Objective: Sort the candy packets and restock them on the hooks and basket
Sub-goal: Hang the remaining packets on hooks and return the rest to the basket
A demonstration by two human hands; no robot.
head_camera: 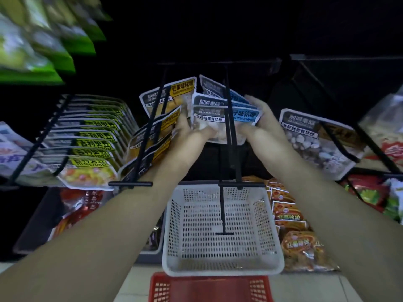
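Observation:
Both my hands are raised to a stack of blue-labelled candy packets [218, 115] at the middle black hook [230, 118]. My left hand [189, 132] grips the stack's left edge and my right hand [261, 123] grips its right edge. Yellow-labelled candy packets [165, 99] hang on the hook just to the left. A white perforated basket [220, 264] sits below my arms with nothing in it. The hook's rod crosses in front of the blue packets.
Green-yellow labelled packets [93, 136] fill a hook row at the left. A brown-labelled packet [318, 136] hangs at the right. Orange snack bags [292, 223] lie right of the white basket, red bags [76, 203] to its left. A red basket [209, 288] stands at the bottom.

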